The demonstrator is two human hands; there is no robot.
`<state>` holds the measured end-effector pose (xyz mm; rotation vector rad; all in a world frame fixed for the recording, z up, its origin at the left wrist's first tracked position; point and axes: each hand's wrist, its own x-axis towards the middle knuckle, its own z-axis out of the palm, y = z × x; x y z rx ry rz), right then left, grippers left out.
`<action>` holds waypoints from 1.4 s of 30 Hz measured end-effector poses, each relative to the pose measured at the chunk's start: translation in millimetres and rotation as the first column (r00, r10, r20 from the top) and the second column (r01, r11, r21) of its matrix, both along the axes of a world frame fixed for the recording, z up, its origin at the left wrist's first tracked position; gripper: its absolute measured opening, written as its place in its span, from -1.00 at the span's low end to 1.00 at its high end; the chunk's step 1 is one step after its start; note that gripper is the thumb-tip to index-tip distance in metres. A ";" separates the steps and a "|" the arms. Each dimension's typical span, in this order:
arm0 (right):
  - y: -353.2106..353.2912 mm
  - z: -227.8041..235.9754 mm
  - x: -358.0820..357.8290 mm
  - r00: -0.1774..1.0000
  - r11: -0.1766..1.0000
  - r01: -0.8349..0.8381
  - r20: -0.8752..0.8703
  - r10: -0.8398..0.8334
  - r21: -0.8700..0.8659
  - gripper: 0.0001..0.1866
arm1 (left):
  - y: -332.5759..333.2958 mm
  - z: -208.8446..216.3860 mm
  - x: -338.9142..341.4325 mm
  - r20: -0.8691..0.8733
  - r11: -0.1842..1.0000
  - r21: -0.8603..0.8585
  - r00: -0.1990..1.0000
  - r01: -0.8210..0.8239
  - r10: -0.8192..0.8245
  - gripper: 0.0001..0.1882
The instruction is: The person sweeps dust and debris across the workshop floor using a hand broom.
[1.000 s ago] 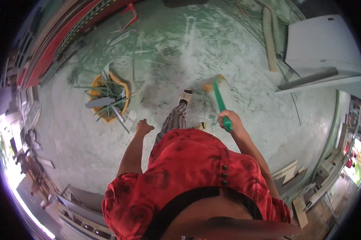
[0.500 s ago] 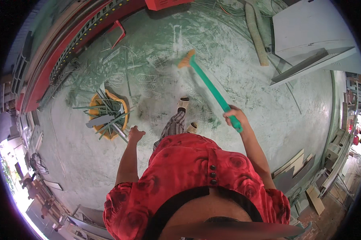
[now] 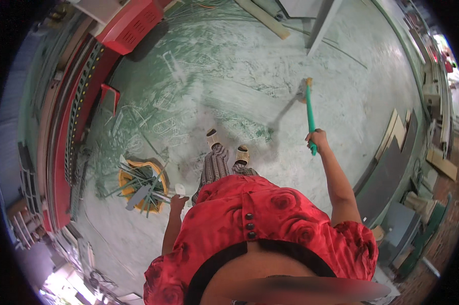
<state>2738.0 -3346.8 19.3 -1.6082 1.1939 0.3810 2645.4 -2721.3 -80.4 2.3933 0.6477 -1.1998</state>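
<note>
My right hand (image 3: 317, 138) is closed around the end of a broom's green handle (image 3: 311, 114). The broom reaches away from me, and its narrow orange-brown head (image 3: 308, 82) is at the dusty floor on the right. On the left, my left hand (image 3: 178, 202) hangs low with its fingers loosely apart, and no held object shows in it. Beside that hand stands a yellow-rimmed container (image 3: 163, 177), stuffed with thin green and grey strips (image 3: 144, 187) that stick out over its edge.
Pale dust and footprints cover the green floor (image 3: 188, 107). A long red machine (image 3: 56, 168) runs along the left, with a red bracket (image 3: 113, 96) near it. A beige hose (image 3: 265, 19) lies far ahead. Dark and wooden boards (image 3: 392, 157) lean at the right.
The broom has swung to the right with my right hand, and a smooth wide streak now crosses the dust. My view has turned right, and my feet have shifted.
</note>
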 end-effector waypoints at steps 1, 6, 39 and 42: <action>3.8 -9.5 8.1 1.000 0.999 -0.009 0.009 0.009 0.031 -0.64 | 31.9 -13.1 -25.7 0.022 0.997 -0.012 0.997 0.073 -0.072 -0.31; -11.9 -65.3 2.1 0.997 0.997 0.052 -0.048 -0.055 -0.062 -0.87 | 30.0 7.8 0.3 -0.007 0.969 0.044 0.970 0.243 -0.243 -0.47; 297.8 -10.1 45.3 0.887 0.909 -0.383 0.340 0.313 0.163 -0.36 | 217.3 -14.9 6.6 0.032 0.977 -0.209 0.999 0.039 -0.033 -0.64; 273.4 29.2 -8.2 0.957 0.955 -0.216 0.238 0.166 0.202 -0.30 | 202.6 -22.9 32.0 0.216 0.884 -0.323 0.936 0.338 -0.279 -0.63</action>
